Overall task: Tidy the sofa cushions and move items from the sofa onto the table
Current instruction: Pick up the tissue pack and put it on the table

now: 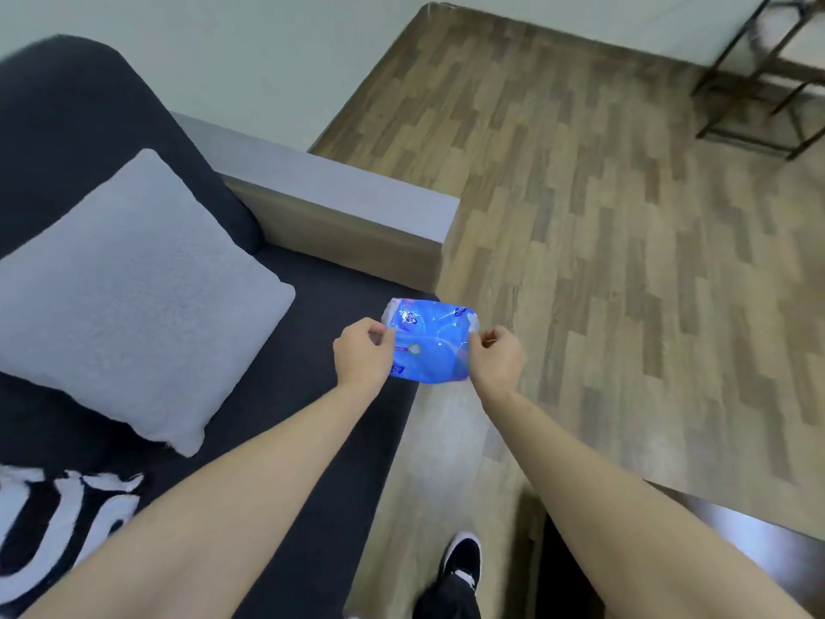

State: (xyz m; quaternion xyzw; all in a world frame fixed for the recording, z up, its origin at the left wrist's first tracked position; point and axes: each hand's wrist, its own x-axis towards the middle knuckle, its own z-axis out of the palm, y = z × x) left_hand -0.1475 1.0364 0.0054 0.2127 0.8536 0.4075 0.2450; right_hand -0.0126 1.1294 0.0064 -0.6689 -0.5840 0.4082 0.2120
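Blue plastic packet (431,346) held over the front edge of the dark sofa seat (321,422), near the grey armrest (352,207). Left hand (362,352) pinches its left side, right hand (497,356) its right. Grey cushion (134,297) rests on the seat against the backrest.

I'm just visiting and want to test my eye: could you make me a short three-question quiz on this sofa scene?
1. True or false: both hands hold the blue packet.
2. What lies on the sofa seat left of the packet? A) grey cushion B) book C) remote
3. Which piece of furniture stands in the far right corner?

Key:
1. True: left hand and right hand pinch opposite ends.
2. A, the grey cushion.
3. A dark metal-framed chair.
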